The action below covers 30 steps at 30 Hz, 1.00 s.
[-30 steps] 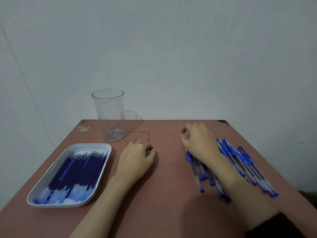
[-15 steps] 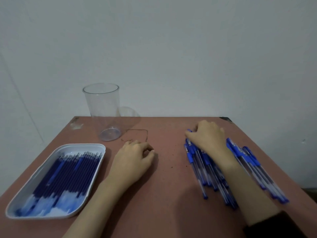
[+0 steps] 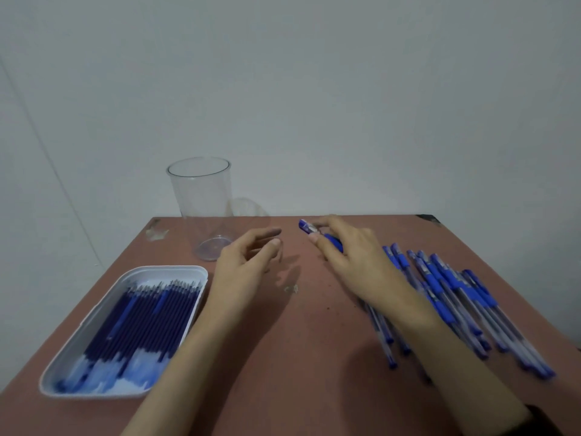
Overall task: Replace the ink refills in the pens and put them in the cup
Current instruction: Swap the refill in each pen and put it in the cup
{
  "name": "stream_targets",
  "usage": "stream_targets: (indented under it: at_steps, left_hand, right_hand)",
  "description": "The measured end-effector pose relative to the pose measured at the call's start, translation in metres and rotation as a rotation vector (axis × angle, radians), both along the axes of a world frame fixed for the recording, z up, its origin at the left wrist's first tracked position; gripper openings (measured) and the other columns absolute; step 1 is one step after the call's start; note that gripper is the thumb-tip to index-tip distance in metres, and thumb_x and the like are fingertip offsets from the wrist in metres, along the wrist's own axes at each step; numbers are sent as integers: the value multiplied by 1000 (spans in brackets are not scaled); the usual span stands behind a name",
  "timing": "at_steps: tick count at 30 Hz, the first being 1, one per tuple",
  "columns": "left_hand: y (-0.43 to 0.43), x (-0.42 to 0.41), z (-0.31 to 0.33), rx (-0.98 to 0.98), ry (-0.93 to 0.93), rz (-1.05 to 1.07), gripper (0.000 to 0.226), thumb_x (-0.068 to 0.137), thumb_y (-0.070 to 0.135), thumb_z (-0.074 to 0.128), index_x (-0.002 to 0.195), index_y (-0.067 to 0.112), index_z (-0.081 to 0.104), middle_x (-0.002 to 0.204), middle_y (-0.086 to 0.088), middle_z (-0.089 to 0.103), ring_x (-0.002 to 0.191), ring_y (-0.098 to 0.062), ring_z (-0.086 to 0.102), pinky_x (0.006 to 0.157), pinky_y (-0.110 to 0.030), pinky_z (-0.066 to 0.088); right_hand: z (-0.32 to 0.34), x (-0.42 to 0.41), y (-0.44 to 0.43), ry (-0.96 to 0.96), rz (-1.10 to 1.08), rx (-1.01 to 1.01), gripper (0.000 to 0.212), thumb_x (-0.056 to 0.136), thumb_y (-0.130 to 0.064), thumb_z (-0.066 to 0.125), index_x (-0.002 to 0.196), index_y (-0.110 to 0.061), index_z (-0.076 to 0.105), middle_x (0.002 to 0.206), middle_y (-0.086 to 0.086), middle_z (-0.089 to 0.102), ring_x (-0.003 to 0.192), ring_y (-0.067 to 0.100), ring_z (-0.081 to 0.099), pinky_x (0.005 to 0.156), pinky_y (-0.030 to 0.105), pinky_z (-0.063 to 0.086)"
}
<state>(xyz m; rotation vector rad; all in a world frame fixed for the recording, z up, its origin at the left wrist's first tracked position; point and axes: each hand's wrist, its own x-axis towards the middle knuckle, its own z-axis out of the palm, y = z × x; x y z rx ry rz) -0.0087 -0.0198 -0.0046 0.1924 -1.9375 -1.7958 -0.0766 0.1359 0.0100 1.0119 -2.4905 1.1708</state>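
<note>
While one pen [image 3: 307, 228] sits pinched in the grip of the right hand [image 3: 355, 262], blue cap end pointing toward ten o'clock near the far edge of the bench [image 3: 298, 357], the step in hand looks like the first: taking a pen from the pile of pens [image 3: 456, 294] at three o'clock to open it. The left hand [image 3: 245, 265], its grip spread and holding nothing, hovers at nine o'clock of that pen, so the next move likely calls for both hands to twist the barrel apart. Fresh refills [image 3: 141, 319] wait in the tray [image 3: 176, 268] at eight o'clock; the cup [image 3: 201, 199] at eleven o'clock stands empty.
</note>
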Motion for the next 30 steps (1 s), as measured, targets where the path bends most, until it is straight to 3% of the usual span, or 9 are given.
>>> stream_targets:
  at_steps: [3, 6, 12, 17, 19, 21, 24, 28, 30]
  left_hand:
    - [0, 1, -2, -50, 12, -13, 25, 90, 8, 59, 102, 29, 68, 97, 6, 71, 85, 3, 63, 71, -12, 47]
    - [2, 2, -2, -92, 2, -48, 26, 90, 10, 60, 107, 28, 67, 102, 6, 70, 86, 6, 62, 74, -13, 48]
    - [8, 2, -4, -158, 5, -80, 20, 89, 12, 64, 105, 22, 69, 93, 8, 72, 81, 3, 65, 72, -16, 50]
    - [1, -1, -6, -180, -1, -49, 12, 85, 12, 68, 96, 16, 73, 83, -4, 73, 71, -3, 65, 61, -14, 49]
    - [-3, -3, -10, -216, -33, 20, 10, 85, 15, 69, 94, 17, 74, 80, -5, 73, 66, -2, 64, 63, -16, 50]
    - [-8, -4, -13, -293, -86, 87, 8, 85, 17, 69, 90, 22, 72, 74, -1, 72, 60, -1, 61, 65, -17, 49]
    - [-9, -3, -15, -380, -208, 50, 3, 83, 20, 72, 84, 23, 71, 70, 1, 70, 59, -2, 59, 63, -20, 46]
    - [-5, 0, -14, -612, -357, -80, 9, 82, 29, 72, 87, 23, 76, 81, 4, 72, 75, -5, 61, 68, -15, 43]
    - [-3, 1, -12, -706, -371, -129, 9, 82, 31, 72, 88, 26, 76, 78, 8, 70, 71, 3, 57, 64, -11, 40]
  right_hand:
    - [-7, -1, 1, 88, -8, 37, 15, 96, -37, 50, 94, -27, 60, 71, -2, 63, 64, 16, 58, 60, 35, 45]
    - [-12, -1, 1, 185, -60, 117, 20, 95, -43, 49, 97, -31, 64, 69, -9, 62, 64, 8, 56, 59, 32, 45]
    - [-13, 4, 1, 221, -73, 124, 29, 91, -53, 50, 109, -39, 68, 87, -9, 74, 81, 14, 67, 71, 37, 52]
    - [-11, 5, 2, 224, -90, 209, 30, 87, -61, 49, 100, -39, 65, 67, -8, 66, 65, 12, 59, 60, 32, 46]
    - [-9, 2, 6, 203, -132, 314, 24, 86, -55, 54, 103, -38, 56, 60, -9, 55, 64, 14, 53, 60, 31, 38]
    - [-9, -4, 11, 152, -183, 371, 24, 89, -36, 55, 111, -28, 48, 61, -8, 51, 66, 19, 51, 61, 33, 34]
    - [-8, -8, 17, 74, -190, 241, 15, 91, -21, 55, 104, -23, 48, 74, -2, 63, 68, 21, 58, 64, 34, 42]
    - [-7, -6, 14, 69, -137, 23, 6, 92, -22, 59, 98, -23, 59, 78, -8, 65, 67, 8, 58, 62, 23, 42]
    - [-6, -4, 11, 70, -123, -69, 11, 90, -26, 62, 100, -28, 67, 71, -13, 63, 62, 4, 53, 61, 17, 40]
